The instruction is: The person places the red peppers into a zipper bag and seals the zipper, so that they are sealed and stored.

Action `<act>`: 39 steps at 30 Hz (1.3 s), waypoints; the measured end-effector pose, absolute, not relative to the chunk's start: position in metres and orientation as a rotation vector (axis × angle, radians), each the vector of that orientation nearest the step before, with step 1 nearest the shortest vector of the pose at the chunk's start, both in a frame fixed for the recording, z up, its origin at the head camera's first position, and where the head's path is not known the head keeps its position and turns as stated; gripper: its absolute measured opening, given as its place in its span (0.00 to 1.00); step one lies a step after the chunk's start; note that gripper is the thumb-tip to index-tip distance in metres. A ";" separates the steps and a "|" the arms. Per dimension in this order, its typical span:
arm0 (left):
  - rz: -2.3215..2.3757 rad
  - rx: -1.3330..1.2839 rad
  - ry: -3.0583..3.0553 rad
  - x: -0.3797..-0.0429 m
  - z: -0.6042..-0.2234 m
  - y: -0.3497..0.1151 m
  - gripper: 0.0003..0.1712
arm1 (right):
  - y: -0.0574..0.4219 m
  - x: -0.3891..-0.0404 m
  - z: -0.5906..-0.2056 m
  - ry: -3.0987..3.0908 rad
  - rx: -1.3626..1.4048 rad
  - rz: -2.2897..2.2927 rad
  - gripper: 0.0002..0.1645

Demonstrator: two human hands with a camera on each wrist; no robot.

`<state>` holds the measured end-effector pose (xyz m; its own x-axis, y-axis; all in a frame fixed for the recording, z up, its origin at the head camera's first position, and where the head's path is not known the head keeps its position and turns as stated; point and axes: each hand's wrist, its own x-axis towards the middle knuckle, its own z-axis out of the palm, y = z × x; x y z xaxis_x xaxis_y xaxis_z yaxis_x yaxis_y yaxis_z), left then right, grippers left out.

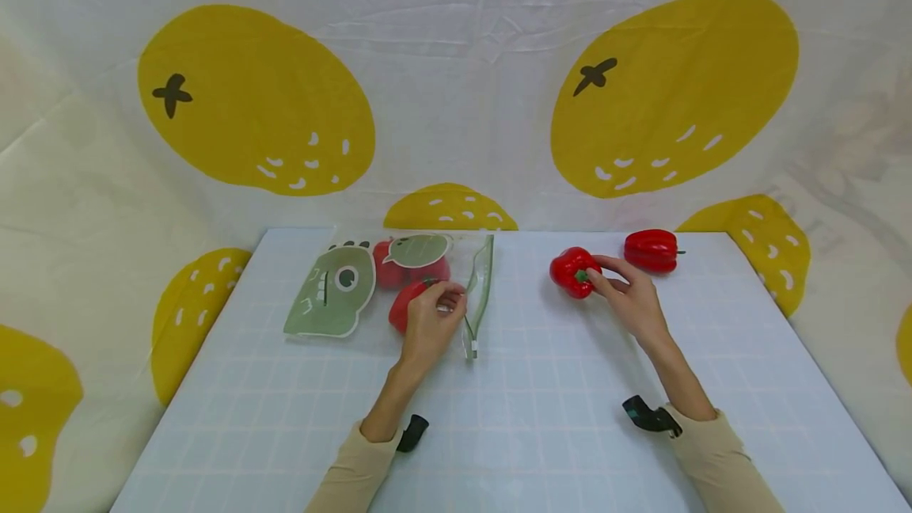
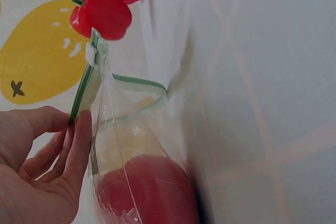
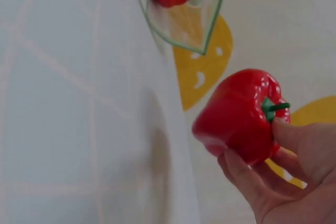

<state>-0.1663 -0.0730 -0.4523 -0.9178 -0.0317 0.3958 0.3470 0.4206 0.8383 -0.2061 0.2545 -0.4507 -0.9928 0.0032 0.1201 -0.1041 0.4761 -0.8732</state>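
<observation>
A clear zip bag (image 1: 385, 335) printed with a green cartoon creature lies at the left of the table, its green-edged mouth parted and facing right. Two red bell peppers show through the plastic, the nearer pepper (image 1: 403, 308) partly behind my left hand (image 1: 432, 319). Thumb and fingertips of that hand pinch the bag's green zip edge (image 2: 81, 95), beside the white slider. In my right hand (image 1: 630, 299) is a glossy red bell pepper (image 3: 239, 116) with a green stem, gripped by its stem end and raised over the table, to the right of the bag's mouth.
Another red bell pepper (image 1: 651, 251) lies on its side at the table's back right. The table (image 1: 541, 418) has a pale blue-white checked cover. Behind it hangs a white cloth (image 1: 463, 101) with yellow fruit prints. Dark wrist mounts (image 1: 650, 416) sit by the sleeves.
</observation>
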 end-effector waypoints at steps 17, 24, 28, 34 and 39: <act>-1.526 -0.278 -2.315 -0.167 -0.452 -0.073 0.04 | 0.206 -0.222 -0.463 -2.601 0.141 1.703 0.32; -1.512 -0.284 -2.314 -0.167 -0.451 -0.074 0.05 | 0.183 -0.228 -0.465 -2.585 0.190 1.727 0.30; -1.507 -0.284 -2.319 -0.167 -0.450 -0.073 0.05 | 0.173 -0.230 -0.467 -2.561 0.245 1.754 0.29; -1.505 -0.262 -2.348 -0.166 -0.449 -0.073 0.06 | 0.157 -0.233 -0.470 -2.524 0.291 1.812 0.27; -1.502 -0.259 -2.357 -0.166 -0.449 -0.072 0.06 | 0.144 -0.236 -0.474 -2.522 0.324 1.814 0.27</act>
<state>-0.1664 -0.0721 -0.4491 -0.9281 -0.0253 0.3716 0.3261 0.4266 0.8436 -0.2361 0.1445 -0.4742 -0.9783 -0.1569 0.1353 -0.1781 0.3037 -0.9360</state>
